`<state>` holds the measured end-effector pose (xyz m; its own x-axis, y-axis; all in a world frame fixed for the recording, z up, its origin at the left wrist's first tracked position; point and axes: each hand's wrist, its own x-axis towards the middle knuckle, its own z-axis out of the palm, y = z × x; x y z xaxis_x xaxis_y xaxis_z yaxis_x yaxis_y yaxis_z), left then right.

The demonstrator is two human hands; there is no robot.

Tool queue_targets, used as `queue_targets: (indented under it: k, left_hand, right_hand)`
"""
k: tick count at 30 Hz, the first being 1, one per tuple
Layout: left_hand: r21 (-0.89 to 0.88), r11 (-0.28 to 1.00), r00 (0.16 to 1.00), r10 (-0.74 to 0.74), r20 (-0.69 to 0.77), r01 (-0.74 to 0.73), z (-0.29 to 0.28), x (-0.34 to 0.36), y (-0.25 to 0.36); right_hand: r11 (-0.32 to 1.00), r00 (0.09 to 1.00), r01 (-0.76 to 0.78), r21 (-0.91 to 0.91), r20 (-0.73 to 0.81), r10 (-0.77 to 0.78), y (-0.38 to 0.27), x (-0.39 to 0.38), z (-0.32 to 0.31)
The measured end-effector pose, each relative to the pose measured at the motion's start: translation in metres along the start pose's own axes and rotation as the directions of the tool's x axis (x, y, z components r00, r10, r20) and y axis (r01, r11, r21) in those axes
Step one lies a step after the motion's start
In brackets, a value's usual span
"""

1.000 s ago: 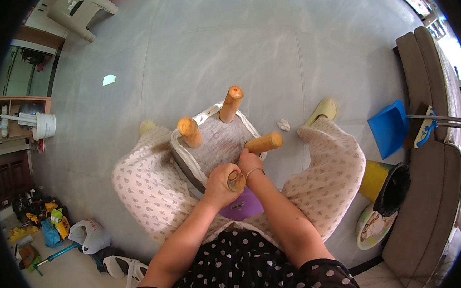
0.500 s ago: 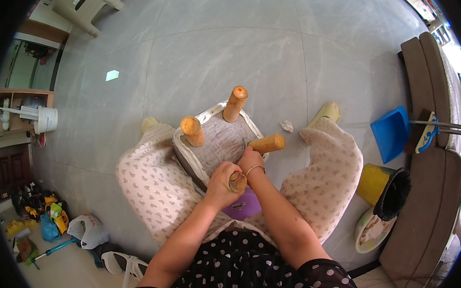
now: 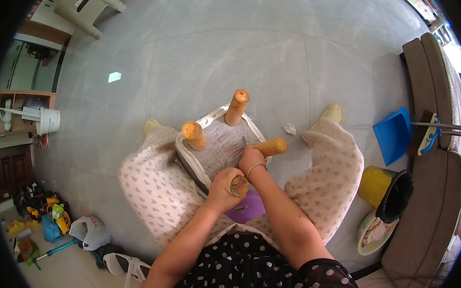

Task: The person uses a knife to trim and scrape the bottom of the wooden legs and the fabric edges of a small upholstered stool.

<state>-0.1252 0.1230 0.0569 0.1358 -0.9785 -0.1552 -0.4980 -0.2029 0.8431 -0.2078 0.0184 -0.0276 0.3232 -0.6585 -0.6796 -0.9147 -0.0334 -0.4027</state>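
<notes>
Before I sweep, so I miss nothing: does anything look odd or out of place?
Yes: a crumpled white scrap lies alone on the floor near the right shoe, like stray litter. The stool is upside down, but the left hand grips its near leg, so that looks deliberate.

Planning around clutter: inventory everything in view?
Stool: one, grey, between knees
Stool legs: four, tan, on stool
Thin item: one, greyish, right fingertips
Unclear item: one, purple, below hands
Scrap: one, white, floor
Dustpan: one, blue, right
Broom: one, multicoloured, right
Bin: one, yellow, right
Basin: one, whitish, right
Sofa: one, brown, right
Plastic seat: one, beige, left
Bucket: one, white, left
Clutter: several, mixed, left
Left hand: one, bare, gripping leg
Right hand: one, bare, beside leg
</notes>
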Motion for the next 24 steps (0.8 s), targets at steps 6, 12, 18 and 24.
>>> queue_targets:
  k: [6,12,18,24]
  left_hand:
    - [0.019,1.000,1.000,0.001,0.009,-0.001,-0.004,-0.001,0.001]
    - [-0.002,0.999,0.999,0.035,-0.009,-0.035,0.000,0.004,0.005]
    - [0.011,0.999,0.999,0.037,0.016,-0.038,-0.004,0.003,0.003]
    - [-0.012,1.000,0.999,0.021,0.036,-0.021,-0.003,0.002,-0.002]
  right_hand:
    - [0.971,0.974,0.226,-0.083,0.030,-0.225,0.002,-0.003,-0.004]
    - [0.995,0.993,-0.089,0.047,-0.072,0.092,-0.003,0.022,-0.003]
    - [0.966,0.971,0.239,-0.095,0.024,-0.238,-0.008,0.012,-0.006]
    - [0.892,0.911,0.411,-0.185,0.100,-0.399,-0.004,0.011,-0.016]
